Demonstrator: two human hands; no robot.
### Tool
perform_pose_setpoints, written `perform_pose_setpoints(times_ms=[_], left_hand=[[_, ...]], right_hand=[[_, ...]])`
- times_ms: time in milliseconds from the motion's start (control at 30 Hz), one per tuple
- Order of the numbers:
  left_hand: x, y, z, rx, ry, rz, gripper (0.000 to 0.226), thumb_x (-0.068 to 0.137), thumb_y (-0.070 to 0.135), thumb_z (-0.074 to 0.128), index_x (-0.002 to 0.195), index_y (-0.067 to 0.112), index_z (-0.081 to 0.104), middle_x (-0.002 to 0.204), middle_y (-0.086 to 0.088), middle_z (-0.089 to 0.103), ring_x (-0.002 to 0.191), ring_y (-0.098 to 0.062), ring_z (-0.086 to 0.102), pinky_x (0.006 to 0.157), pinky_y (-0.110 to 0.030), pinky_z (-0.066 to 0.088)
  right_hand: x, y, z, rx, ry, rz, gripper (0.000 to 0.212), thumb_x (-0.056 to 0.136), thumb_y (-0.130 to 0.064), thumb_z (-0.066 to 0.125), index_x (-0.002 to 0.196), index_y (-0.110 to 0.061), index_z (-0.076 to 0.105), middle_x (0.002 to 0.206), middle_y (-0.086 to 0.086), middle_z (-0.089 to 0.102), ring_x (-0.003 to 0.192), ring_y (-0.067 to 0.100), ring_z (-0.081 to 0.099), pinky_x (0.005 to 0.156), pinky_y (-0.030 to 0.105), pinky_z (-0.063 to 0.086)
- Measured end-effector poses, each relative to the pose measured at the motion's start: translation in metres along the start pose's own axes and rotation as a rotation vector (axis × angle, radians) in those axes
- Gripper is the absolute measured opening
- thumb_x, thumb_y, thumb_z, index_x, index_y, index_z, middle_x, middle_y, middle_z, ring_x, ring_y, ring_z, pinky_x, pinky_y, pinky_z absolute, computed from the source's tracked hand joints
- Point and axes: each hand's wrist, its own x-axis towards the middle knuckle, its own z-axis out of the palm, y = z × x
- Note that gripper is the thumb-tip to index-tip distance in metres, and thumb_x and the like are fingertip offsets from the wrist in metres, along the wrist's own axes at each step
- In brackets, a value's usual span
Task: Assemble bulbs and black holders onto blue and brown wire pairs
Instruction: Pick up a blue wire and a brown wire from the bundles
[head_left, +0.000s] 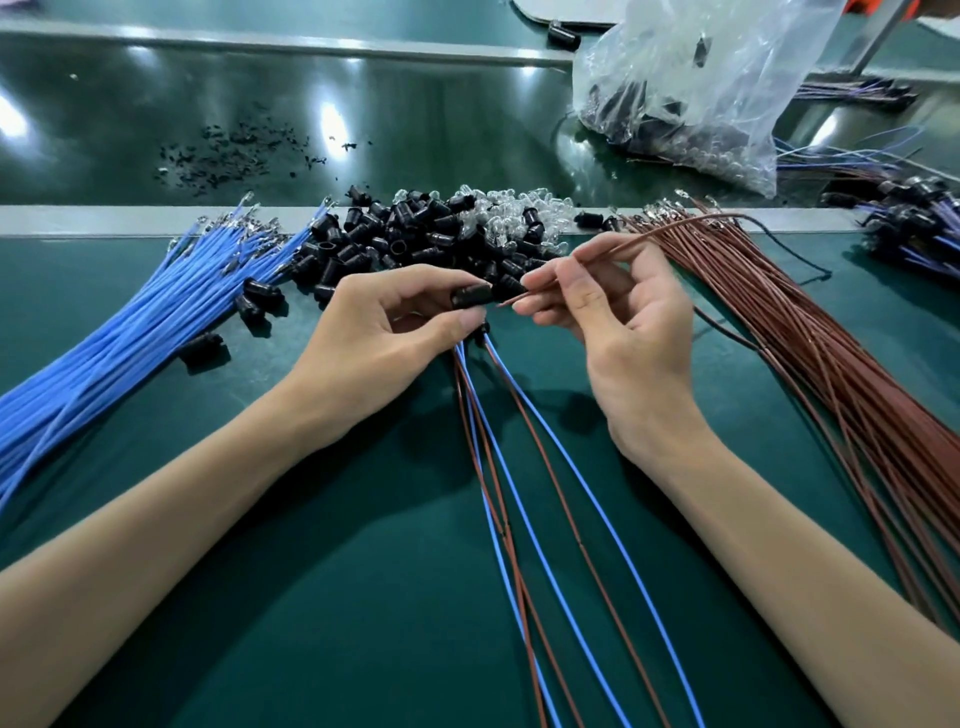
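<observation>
Left of the holder pile (415, 234) lay the blue wires (119, 322), fanned loose on the mat. Just in front of the pile, the left hand (384, 332) pinched one holder (471, 295) between thumb and curled fingers, and several pairs (519, 441) ran from beneath those fingers toward the person. Clear bulbs (498, 218) mingled with the pile's far right side. Right of the held holder, the right hand (623, 322) pinched a brown wire (649, 236) close to its tip, the rest arching back over the brown bundle (831, 353) right of the pile. That wire looked light and limp, so gripping near the tip seemed the way to steer it. The holder seemed small, hard and probably slick, best held by its sides.
</observation>
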Motion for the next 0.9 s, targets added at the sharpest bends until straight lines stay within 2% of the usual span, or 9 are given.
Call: perform_pose_setpoints(times_ms=[200,367,533,700,800,900], left_hand=[[-0.0008,0.0009,0.0007,-0.034,-0.043,-0.028,0.02,0.082,0.012,0.07,0.089,0.031,0.069,0.077,0.013,0.068,0.073,0.002,0.058,0.072,-0.009,0.045],[-0.0018,0.0022,0.0012,-0.047,-0.061,-0.069,0.014,0.08,0.017,0.069,0.091,0.026,0.069,0.081,-0.002,0.066,0.072,-0.003,0.058,0.071,-0.013,0.046],[-0.0033,0.0053,0.0011,-0.035,-0.115,-0.071,0.018,0.077,0.028,0.067,0.095,0.024,0.07,0.082,-0.012,0.065,0.076,-0.013,0.057,0.075,-0.025,0.045],[-0.0036,0.0023,0.0007,0.058,-0.18,-0.028,0.013,0.088,0.015,0.064,0.099,0.017,0.07,0.079,0.001,0.06,0.072,-0.011,0.05,0.068,-0.024,0.038],[-0.004,0.0008,0.0017,0.128,-0.21,0.013,0.013,0.089,0.015,0.063,0.098,0.011,0.072,0.081,-0.009,0.057,0.068,-0.016,0.046,0.061,-0.028,0.035],[-0.0031,-0.0006,0.002,0.164,-0.211,0.042,0.012,0.089,0.015,0.064,0.095,0.008,0.071,0.082,-0.013,0.056,0.066,-0.016,0.045,0.06,-0.033,0.036]], right_hand=[[-0.0014,-0.0008,0.0017,-0.018,-0.019,-0.008,0.016,0.095,0.001,0.051,0.091,-0.013,0.048,0.078,0.002,0.071,0.067,0.018,0.07,0.065,0.022,0.052],[0.0004,-0.0026,0.0002,-0.001,0.033,-0.029,0.015,0.095,0.002,0.051,0.091,-0.012,0.047,0.075,0.001,0.07,0.065,0.016,0.068,0.064,0.021,0.051],[-0.0011,-0.0031,0.0009,0.005,-0.004,-0.023,0.015,0.095,0.001,0.052,0.091,-0.013,0.048,0.077,0.002,0.071,0.067,0.017,0.07,0.065,0.021,0.052],[-0.0023,-0.0024,0.0012,0.021,-0.054,0.018,0.015,0.093,0.0,0.053,0.088,-0.014,0.051,0.078,0.001,0.072,0.068,0.017,0.07,0.066,0.02,0.052],[-0.0027,-0.0036,0.0012,0.016,-0.056,0.017,0.014,0.092,0.0,0.054,0.087,-0.013,0.052,0.078,0.001,0.072,0.068,0.016,0.07,0.066,0.019,0.052],[-0.0045,-0.0033,0.0026,-0.033,-0.082,0.005,0.016,0.092,0.003,0.056,0.088,-0.012,0.053,0.079,0.002,0.071,0.068,0.015,0.07,0.066,0.019,0.052]])
